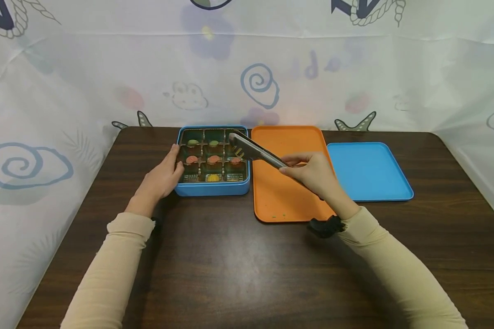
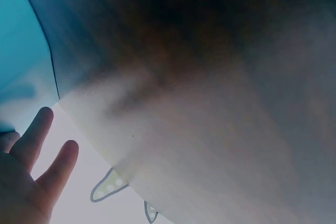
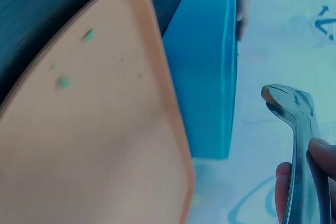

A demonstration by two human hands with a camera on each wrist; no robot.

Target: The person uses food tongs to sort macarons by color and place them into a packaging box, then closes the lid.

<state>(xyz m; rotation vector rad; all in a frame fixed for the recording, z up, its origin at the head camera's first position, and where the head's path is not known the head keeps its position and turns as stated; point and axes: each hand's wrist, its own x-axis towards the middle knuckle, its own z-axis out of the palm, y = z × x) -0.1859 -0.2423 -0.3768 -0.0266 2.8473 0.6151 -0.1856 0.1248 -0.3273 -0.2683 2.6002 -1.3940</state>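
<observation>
A blue box (image 1: 212, 189) holds a clear divided insert. Green slices (image 1: 193, 142) lie in the back row, pink round slices (image 1: 191, 159) in the middle row and a yellow piece (image 1: 213, 177) in the front row. My left hand (image 1: 158, 177) rests against the box's left side, thumb by the rim; two fingers (image 2: 61, 162) look straight in the left wrist view. With my right hand (image 1: 313, 173) I pinch metal tongs (image 1: 267, 156), their head over the box's right column. Whether they hold a piece I cannot tell.
An orange tray (image 1: 288, 201) with small green crumbs (image 1: 283, 215) lies right of the box, under my right hand. Further right is a blue tray (image 1: 370, 171). All stand on a dark wooden table (image 1: 226, 269), with a printed white curtain (image 1: 296, 82) behind it.
</observation>
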